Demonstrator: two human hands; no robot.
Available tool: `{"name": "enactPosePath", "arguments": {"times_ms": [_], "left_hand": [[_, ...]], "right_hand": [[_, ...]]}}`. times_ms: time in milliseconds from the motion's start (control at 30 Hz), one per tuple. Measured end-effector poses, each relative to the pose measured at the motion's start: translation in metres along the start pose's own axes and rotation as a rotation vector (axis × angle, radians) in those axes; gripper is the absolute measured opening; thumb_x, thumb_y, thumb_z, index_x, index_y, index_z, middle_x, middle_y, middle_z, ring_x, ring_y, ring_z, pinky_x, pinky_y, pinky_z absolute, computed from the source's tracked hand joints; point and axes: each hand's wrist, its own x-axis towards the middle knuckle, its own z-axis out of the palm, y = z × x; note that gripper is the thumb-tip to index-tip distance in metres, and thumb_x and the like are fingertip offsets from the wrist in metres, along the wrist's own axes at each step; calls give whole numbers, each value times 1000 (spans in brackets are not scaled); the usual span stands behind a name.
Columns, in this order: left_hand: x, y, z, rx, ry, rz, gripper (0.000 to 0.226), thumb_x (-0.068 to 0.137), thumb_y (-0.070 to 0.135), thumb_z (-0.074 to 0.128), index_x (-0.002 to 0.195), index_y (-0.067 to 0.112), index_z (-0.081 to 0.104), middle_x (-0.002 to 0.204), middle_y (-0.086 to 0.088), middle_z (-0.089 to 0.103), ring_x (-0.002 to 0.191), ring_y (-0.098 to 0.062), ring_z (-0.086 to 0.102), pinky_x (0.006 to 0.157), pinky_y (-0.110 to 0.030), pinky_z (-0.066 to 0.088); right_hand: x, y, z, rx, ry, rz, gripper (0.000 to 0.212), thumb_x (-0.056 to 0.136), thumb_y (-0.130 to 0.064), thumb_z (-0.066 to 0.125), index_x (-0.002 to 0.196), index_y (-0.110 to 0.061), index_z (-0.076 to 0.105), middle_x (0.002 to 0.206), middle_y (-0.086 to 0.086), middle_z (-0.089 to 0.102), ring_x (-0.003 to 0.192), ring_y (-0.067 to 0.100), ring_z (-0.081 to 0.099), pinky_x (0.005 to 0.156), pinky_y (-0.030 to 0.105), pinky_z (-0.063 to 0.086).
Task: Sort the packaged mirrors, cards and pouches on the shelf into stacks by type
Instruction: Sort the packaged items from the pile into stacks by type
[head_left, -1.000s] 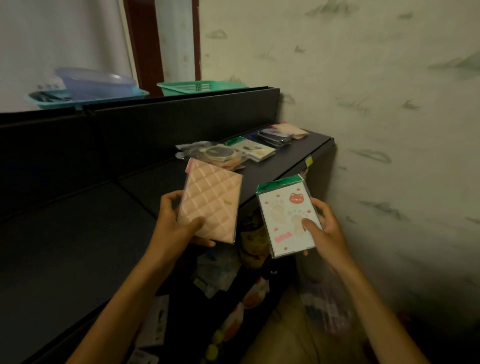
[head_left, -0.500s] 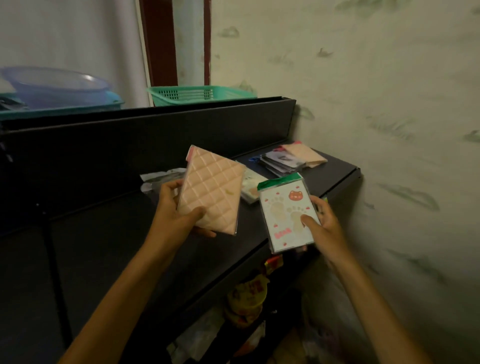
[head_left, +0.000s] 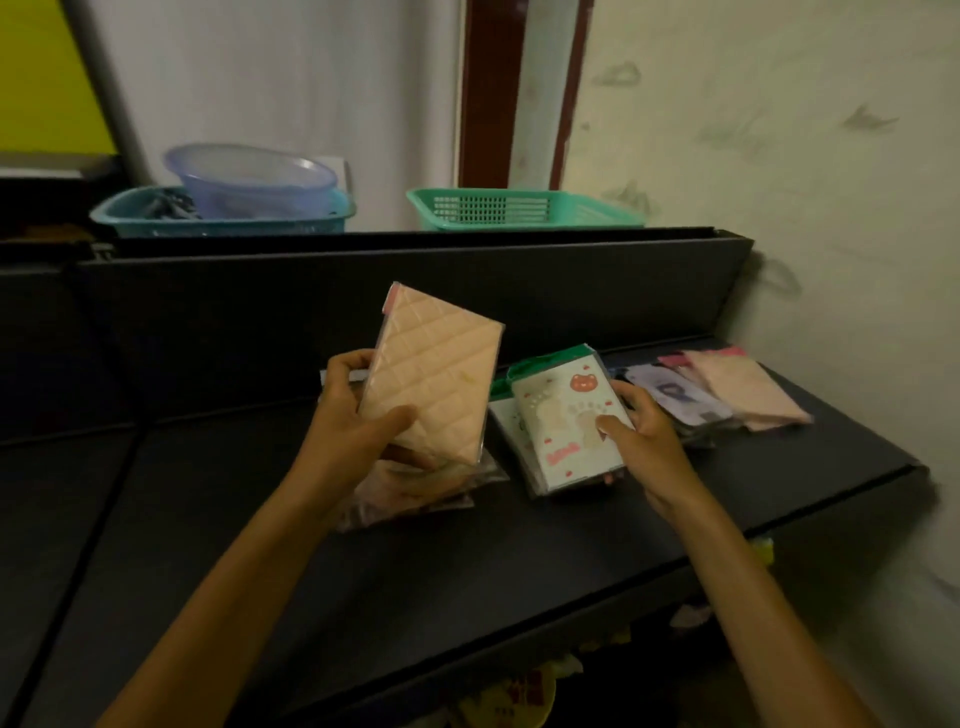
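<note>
Two flat packets are in my grip above the black shelf (head_left: 649, 519): left hand (head_left: 358, 436) pinches the stiff-looking quilted pink pouch (head_left: 434, 379) at its lower edge, right hand (head_left: 644, 436) pinches the light, slippery-looking bear card (head_left: 566, 421) over its matching stack.

The left hand (head_left: 358, 436) holds a quilted pouch (head_left: 434, 384) tilted above the shelf (head_left: 415, 571), over a heap of clear packets (head_left: 415, 493) lying under and just behind that hand. Right of it, the right hand (head_left: 641, 441) holds a bear card packet (head_left: 563, 421) on top of 1 like packet (head_left: 501, 415) that lies on the shelf. Right of the right hand lies a stack of cards (head_left: 670, 395), and beyond that a pouch stack (head_left: 748, 389). Behind both hands, above the shelf's back panel (head_left: 363, 296), stand 2 baskets: a left basket (head_left: 223, 221) holding a bowl (head_left: 249, 176), and a right basket (head_left: 519, 208).
</note>
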Motion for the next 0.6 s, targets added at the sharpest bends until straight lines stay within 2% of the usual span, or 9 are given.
{"name": "enactPosePath", "arguments": {"times_ms": [67, 133, 300, 367, 433, 533, 600], "left_hand": [[0, 0, 7, -5, 61, 2, 59, 83, -1, 62, 126, 29, 34, 117, 12, 46, 107, -18, 55, 66, -36, 60], [-2, -2, 15, 21, 114, -12, 61, 83, 0, 63, 126, 31, 34, 120, 9, 46, 112, -19, 53, 73, -42, 59], [-13, -9, 40, 73, 211, -11, 60, 82, -1, 62, 124, 31, 34, 121, 10, 45, 117, -20, 50, 76, -39, 56], [-19, -12, 45, 78, 239, -28, 61, 83, 1, 62, 127, 31, 34, 131, 3, 45, 120, -23, 50, 83, -47, 54], [-25, -16, 49, 44, 266, -67, 63, 82, 2, 63, 128, 34, 34, 137, -3, 44, 120, -28, 51, 87, -55, 52], [-35, -20, 53, -2, 281, -106, 63, 82, 2, 63, 126, 37, 35, 138, -5, 44, 119, -33, 53, 83, -59, 53], [-41, -20, 57, -41, 282, -119, 62, 81, 1, 62, 124, 39, 36, 136, -4, 44, 116, -34, 55, 72, -53, 58]], "right_hand": [[18, 3, -2, -45, -78, 7, 37, 91, -10, 56, 124, -25, 47, 107, -1, 62, 81, 9, 64, 49, 19, 50], [30, 7, -4, -108, -152, 12, 40, 89, -14, 60, 127, -23, 48, 106, -2, 64, 83, 9, 65, 56, 21, 52], [40, 16, -8, -385, -220, -115, 58, 88, -27, 61, 140, -19, 36, 126, 0, 53, 95, 10, 56, 64, 16, 43], [39, 17, -11, -502, -212, -169, 64, 87, -31, 61, 143, -19, 31, 138, 4, 44, 115, 17, 50, 83, 27, 48], [37, 14, -16, -647, -187, -277, 63, 88, -31, 59, 143, -19, 31, 144, 5, 39, 130, 21, 38, 105, 39, 37], [35, 5, -27, -709, -180, -475, 54, 89, -32, 56, 139, -20, 38, 139, 3, 45, 128, 20, 38, 106, 34, 29], [36, 5, -35, -772, -178, -565, 54, 86, -41, 48, 136, -22, 42, 136, 0, 48, 126, 20, 41, 105, 34, 28]]}}
